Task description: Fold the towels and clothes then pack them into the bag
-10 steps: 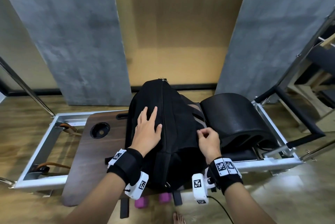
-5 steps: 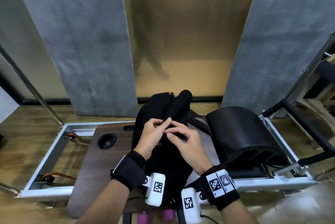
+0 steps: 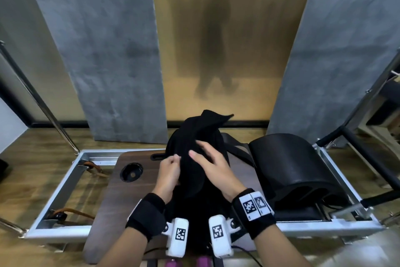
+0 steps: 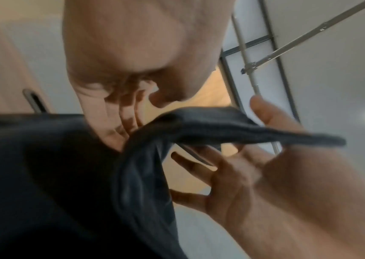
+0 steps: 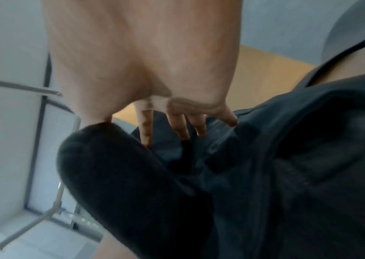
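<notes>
A black bag [image 3: 194,212] stands on the wooden board [image 3: 104,191] in front of me. A black cloth [image 3: 214,121] rises from its top, one corner sticking up. My left hand [image 3: 171,167] pinches the cloth's left edge with curled fingers; the left wrist view shows this hand [image 4: 119,126] on the dark cloth [image 4: 243,133]. My right hand [image 3: 207,158] lies on the cloth with straight fingers. In the right wrist view its fingers [image 5: 177,126] point down into the dark folds, beside a rolled part of the cloth [image 5: 121,166]. The bag's inside is hidden.
The board has a round hole [image 3: 131,172] and lies in a metal frame [image 3: 62,184]. A black padded barrel [image 3: 290,162] stands close on the right, a bag strap [image 3: 238,150] running toward it. Purple dumbbells [image 3: 171,263] lie at the near edge.
One second ago my hands lay apart on the zipped bag. They came together at its top, and the black cloth now stands higher, unrolled, with both hands on it.
</notes>
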`<action>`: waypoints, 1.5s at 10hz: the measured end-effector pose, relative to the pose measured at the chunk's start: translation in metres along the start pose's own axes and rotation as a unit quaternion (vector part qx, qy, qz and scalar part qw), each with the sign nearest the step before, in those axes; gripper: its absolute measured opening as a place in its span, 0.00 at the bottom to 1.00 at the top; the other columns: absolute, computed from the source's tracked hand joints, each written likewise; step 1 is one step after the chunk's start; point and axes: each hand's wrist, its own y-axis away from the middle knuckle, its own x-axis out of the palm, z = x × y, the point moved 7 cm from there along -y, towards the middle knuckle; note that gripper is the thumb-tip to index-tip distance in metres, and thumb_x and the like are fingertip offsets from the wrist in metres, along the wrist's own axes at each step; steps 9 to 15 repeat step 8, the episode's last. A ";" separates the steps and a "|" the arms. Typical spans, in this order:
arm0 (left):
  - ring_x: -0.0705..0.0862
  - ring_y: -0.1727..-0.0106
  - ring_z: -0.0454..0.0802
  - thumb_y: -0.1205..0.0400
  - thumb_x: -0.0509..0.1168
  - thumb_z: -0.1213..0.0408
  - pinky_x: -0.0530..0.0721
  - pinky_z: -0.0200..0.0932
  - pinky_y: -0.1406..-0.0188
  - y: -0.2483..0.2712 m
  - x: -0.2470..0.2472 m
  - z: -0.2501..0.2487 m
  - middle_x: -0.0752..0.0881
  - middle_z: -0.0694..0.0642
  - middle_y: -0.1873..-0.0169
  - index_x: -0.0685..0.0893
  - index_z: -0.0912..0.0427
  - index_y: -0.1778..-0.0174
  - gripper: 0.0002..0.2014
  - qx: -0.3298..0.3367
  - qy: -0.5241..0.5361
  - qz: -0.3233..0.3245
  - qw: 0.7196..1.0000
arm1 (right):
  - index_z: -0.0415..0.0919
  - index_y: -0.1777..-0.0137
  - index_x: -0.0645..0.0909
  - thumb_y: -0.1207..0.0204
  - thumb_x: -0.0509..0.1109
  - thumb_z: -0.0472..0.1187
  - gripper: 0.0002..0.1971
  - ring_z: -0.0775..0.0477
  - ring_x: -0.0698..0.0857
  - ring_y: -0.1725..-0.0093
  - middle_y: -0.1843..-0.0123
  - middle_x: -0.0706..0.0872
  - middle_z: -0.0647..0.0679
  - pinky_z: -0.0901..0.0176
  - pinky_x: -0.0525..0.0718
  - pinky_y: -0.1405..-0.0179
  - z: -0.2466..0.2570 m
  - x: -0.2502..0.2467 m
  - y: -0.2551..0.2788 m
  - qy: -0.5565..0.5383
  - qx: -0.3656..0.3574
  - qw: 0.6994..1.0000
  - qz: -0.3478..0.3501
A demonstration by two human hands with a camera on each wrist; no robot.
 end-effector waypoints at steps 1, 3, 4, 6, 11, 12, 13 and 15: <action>0.93 0.40 0.64 0.13 0.52 0.27 0.89 0.61 0.38 0.004 -0.036 -0.010 0.94 0.65 0.42 0.91 0.60 0.34 0.40 -0.001 0.159 -0.003 0.987 | 0.73 0.25 0.78 0.24 0.62 0.78 0.29 0.63 0.59 0.11 0.13 0.70 0.60 0.39 0.49 0.09 0.004 0.048 -0.020 0.103 0.022 0.990 0.093; 0.95 0.43 0.64 0.17 0.67 0.29 0.90 0.64 0.39 0.010 -0.081 0.021 0.95 0.66 0.45 0.94 0.59 0.38 0.35 -0.038 0.109 0.001 0.993 | 0.68 0.18 0.71 0.23 0.47 0.82 0.38 0.48 0.53 0.08 0.10 0.63 0.61 0.21 0.26 0.19 -0.032 0.089 -0.018 0.333 0.110 0.910 0.222; 0.94 0.48 0.69 0.12 0.72 0.54 0.92 0.64 0.50 -0.001 -0.092 0.050 0.94 0.70 0.47 0.92 0.63 0.40 0.15 -0.057 0.047 -0.083 0.994 | 0.61 0.17 0.73 0.20 0.52 0.78 0.36 0.47 0.63 0.11 0.14 0.73 0.59 0.27 0.30 0.15 -0.035 0.082 -0.015 0.350 0.092 0.907 0.215; 0.89 0.53 0.58 0.10 0.70 0.55 0.85 0.48 0.67 -0.017 -0.077 0.103 0.89 0.62 0.46 0.78 0.55 0.36 0.12 -0.089 -0.138 -0.083 0.983 | 0.53 0.18 0.76 0.15 0.69 0.59 0.28 0.54 0.73 0.17 0.19 0.80 0.55 0.52 0.70 0.15 -0.027 0.034 -0.001 0.262 0.037 0.958 0.111; 0.87 0.35 0.63 0.07 0.58 0.49 0.84 0.51 0.40 -0.021 -0.058 0.113 0.82 0.56 0.36 0.89 0.47 0.39 0.14 0.031 -0.403 -0.013 0.914 | 0.55 0.21 0.80 0.14 0.71 0.52 0.22 0.69 0.76 0.24 0.24 0.83 0.64 0.56 0.74 0.18 -0.014 -0.017 0.034 0.201 -0.011 0.979 -0.015; 0.87 0.35 0.63 0.07 0.58 0.49 0.84 0.51 0.40 -0.021 -0.058 0.113 0.82 0.56 0.36 0.89 0.47 0.39 0.14 0.031 -0.403 -0.013 0.914 | 0.55 0.21 0.80 0.14 0.71 0.52 0.22 0.69 0.76 0.24 0.24 0.83 0.64 0.56 0.74 0.18 -0.014 -0.017 0.034 0.201 -0.011 0.979 -0.015; 0.87 0.35 0.63 0.07 0.58 0.49 0.84 0.51 0.40 -0.021 -0.058 0.113 0.82 0.56 0.36 0.89 0.47 0.39 0.14 0.031 -0.403 -0.013 0.914 | 0.55 0.21 0.80 0.14 0.71 0.52 0.22 0.69 0.76 0.24 0.24 0.83 0.64 0.56 0.74 0.18 -0.014 -0.017 0.034 0.201 -0.011 0.979 -0.015; 0.87 0.35 0.63 0.07 0.58 0.49 0.84 0.51 0.40 -0.021 -0.058 0.113 0.82 0.56 0.36 0.89 0.47 0.39 0.14 0.031 -0.403 -0.013 0.914 | 0.55 0.21 0.80 0.14 0.71 0.52 0.22 0.69 0.76 0.24 0.24 0.83 0.64 0.56 0.74 0.18 -0.014 -0.017 0.034 0.201 -0.011 0.979 -0.015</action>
